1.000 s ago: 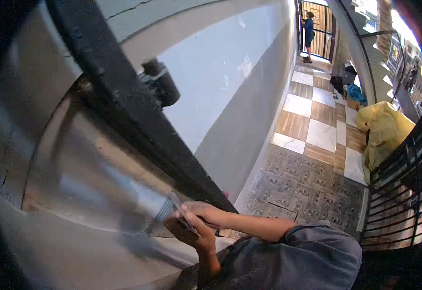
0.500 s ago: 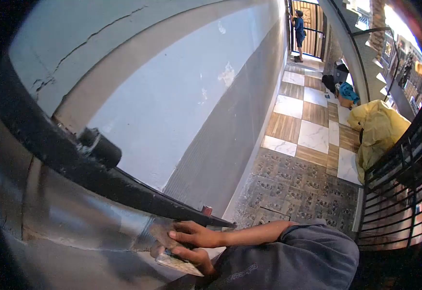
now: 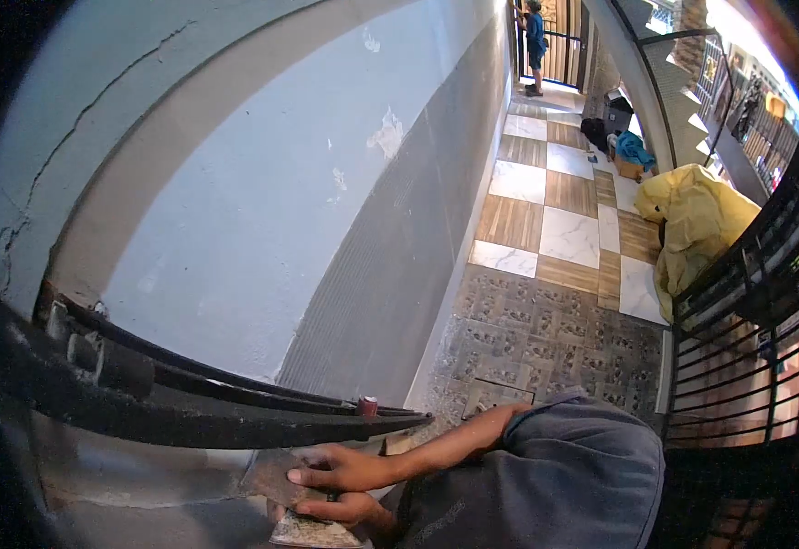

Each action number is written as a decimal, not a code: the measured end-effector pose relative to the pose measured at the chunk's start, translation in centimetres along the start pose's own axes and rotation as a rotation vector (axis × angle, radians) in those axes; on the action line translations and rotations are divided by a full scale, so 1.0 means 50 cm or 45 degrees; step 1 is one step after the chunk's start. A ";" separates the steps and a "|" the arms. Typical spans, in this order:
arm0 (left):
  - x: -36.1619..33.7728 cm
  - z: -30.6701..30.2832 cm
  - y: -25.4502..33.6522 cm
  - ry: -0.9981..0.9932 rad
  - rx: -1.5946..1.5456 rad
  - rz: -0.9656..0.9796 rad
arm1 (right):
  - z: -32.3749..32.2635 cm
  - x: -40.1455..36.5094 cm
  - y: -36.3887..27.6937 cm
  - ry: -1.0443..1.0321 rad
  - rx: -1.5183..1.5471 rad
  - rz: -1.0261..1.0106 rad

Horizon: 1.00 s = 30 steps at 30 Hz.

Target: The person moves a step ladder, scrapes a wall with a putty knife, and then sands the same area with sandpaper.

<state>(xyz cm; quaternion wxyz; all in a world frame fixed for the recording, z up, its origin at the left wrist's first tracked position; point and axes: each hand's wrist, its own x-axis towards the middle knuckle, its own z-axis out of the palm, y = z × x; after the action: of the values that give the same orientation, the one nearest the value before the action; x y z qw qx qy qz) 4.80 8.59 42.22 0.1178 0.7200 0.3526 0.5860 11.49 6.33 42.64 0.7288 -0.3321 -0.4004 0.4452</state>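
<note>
Scraper (image 3: 267, 476), rust-brown, lies flat on the grey metal just under the black bar (image 3: 189, 421). The right hand (image 3: 335, 468) clamps it, fingers (image 3: 312, 476) held together along the blade. Just below, the left hand (image 3: 349, 508) grips a spattered board (image 3: 312, 532). Since half a second ago both hands and the bar sit lower in view, and the bar looks flatter. The faint print on the grey shirt (image 3: 555, 476) is too blurred to read.

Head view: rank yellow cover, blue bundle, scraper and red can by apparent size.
1. Yellow cover, largest.
2. Scraper, though it is close to the camera.
3. Blue bundle, far off.
4. Red can, smallest.
</note>
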 end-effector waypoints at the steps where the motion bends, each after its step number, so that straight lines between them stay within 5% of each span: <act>1: 0.000 0.001 0.004 0.005 -0.035 -0.028 | -0.001 0.000 0.008 0.035 -0.001 0.008; 8: -0.006 -0.001 0.027 0.051 -0.292 -0.228 | 0.009 0.010 0.012 0.115 -0.066 0.194; 12: -0.005 0.002 0.029 0.098 -0.459 -0.330 | 0.017 0.001 0.041 0.174 0.149 0.006; 19: -0.005 -0.005 -0.008 0.130 -0.578 -0.403 | 0.010 -0.005 0.038 0.147 0.156 0.129; 22: -0.003 -0.005 -0.008 0.193 -0.743 -0.508 | 0.014 -0.004 0.045 0.241 0.198 -0.011; 24: 0.002 -0.005 -0.008 0.229 -0.809 -0.565 | -0.001 -0.007 0.040 0.164 0.170 0.381; 30: 0.021 -0.011 -0.036 0.219 -0.770 -0.881 | 0.009 -0.003 0.052 0.221 0.542 0.592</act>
<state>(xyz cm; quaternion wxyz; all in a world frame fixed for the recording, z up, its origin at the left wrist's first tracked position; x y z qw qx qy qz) 3.70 10.45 42.11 0.4812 0.4424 0.3938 0.6463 10.06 7.28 40.60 0.6922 -0.2915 -0.1482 0.6434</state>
